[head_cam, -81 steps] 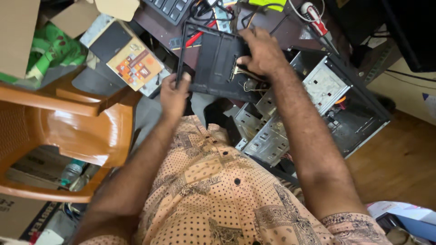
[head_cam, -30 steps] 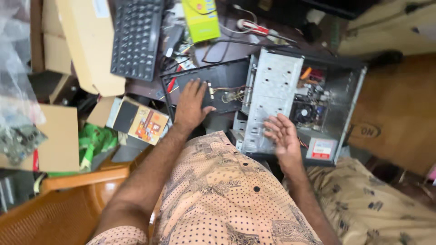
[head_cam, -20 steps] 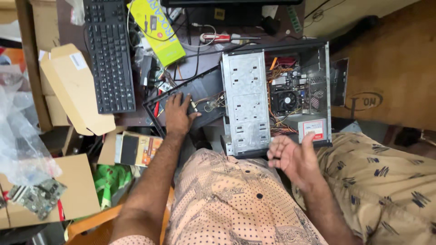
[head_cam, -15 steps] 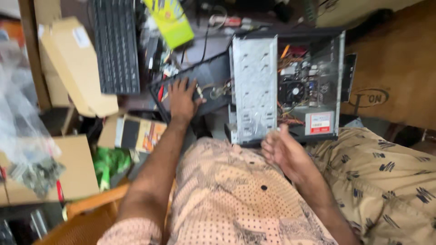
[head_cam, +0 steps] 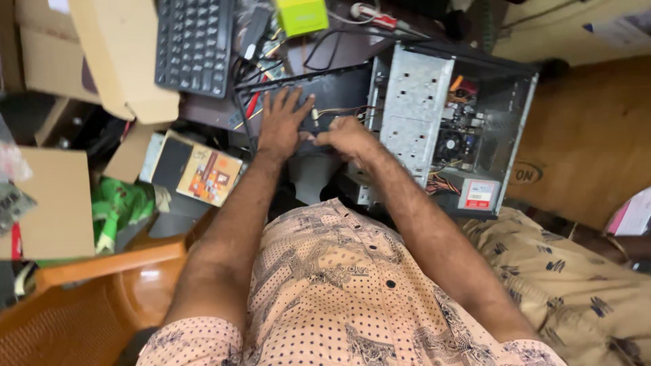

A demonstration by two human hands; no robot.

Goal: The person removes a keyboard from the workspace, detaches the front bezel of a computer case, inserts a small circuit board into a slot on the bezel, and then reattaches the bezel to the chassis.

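My left hand point(head_cam: 281, 125) lies flat with spread fingers on a black panel point(head_cam: 339, 88) that leans against an open computer case point(head_cam: 451, 122). My right hand point(head_cam: 346, 137) rests on the same panel just right of the left thumb. Its fingers are curled, and whatever is under them is hidden. Thin wires with a small connector point(head_cam: 319, 114) run across the panel beside both hands. Inside the case I see a grey metal drive cage point(head_cam: 413, 102), a fan and coloured cables.
A black keyboard point(head_cam: 193, 44) and a cardboard box point(head_cam: 122, 54) lie at the upper left. A green box point(head_cam: 302, 15) is above the panel, a printed box point(head_cam: 203, 173) left of my forearm. An orange plastic chair point(head_cam: 88, 291) stands at the lower left, patterned cloth point(head_cam: 576, 285) at the right.
The view has shifted. My right hand has moved from the air near my chest onto the black panel beside my left hand, which stayed on the panel.
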